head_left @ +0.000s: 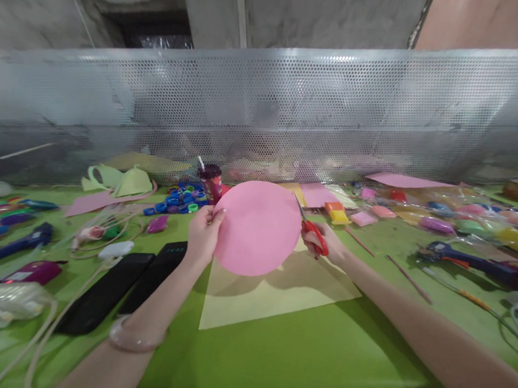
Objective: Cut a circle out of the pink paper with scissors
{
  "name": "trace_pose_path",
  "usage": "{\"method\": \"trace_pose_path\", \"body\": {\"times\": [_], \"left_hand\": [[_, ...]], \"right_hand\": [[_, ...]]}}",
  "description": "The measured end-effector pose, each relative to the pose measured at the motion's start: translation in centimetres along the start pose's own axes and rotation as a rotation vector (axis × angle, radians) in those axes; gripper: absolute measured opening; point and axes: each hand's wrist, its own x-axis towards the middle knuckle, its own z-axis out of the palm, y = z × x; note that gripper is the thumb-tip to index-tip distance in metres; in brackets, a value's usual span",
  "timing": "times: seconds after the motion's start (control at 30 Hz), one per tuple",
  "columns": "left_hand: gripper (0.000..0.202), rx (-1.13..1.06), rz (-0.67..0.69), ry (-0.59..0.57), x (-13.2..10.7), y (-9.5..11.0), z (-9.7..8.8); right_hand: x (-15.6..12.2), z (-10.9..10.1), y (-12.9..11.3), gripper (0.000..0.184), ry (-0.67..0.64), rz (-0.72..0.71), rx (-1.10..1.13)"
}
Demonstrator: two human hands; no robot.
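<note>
My left hand (203,235) pinches the left edge of a pink paper circle (259,228) and holds it upright above the green table (274,360). My right hand (326,246) grips red-handled scissors (313,230), whose blades meet the circle's right edge. Beneath the circle a pale yellow sheet (274,292) lies flat on the table. A bracelet (136,337) circles my left wrist.
Two black cases (123,288) lie to the left, beside cords and glue guns (11,247). A dark cup (210,182) and blue rings (183,199) stand behind. Clay packets (443,219), thin sticks (408,278) and a blue glue gun (462,258) fill the right. A perforated metal screen (291,113) walls the far edge.
</note>
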Motion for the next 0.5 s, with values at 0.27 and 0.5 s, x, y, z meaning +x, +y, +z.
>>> {"method": "trace_pose_path", "body": {"times": [0.27,0.5], "left_hand": [[0.023,0.039,0.019,-0.001,0.03,-0.03,-0.02],[0.024,0.067,0.01,-0.008,-0.02,0.14,-0.06]], "right_hand": [[-0.18,-0.03,-0.16,0.017,-0.026,-0.017,0.002],[-0.15,-0.03,-0.13,0.018,-0.022,-0.012,0.017]]}}
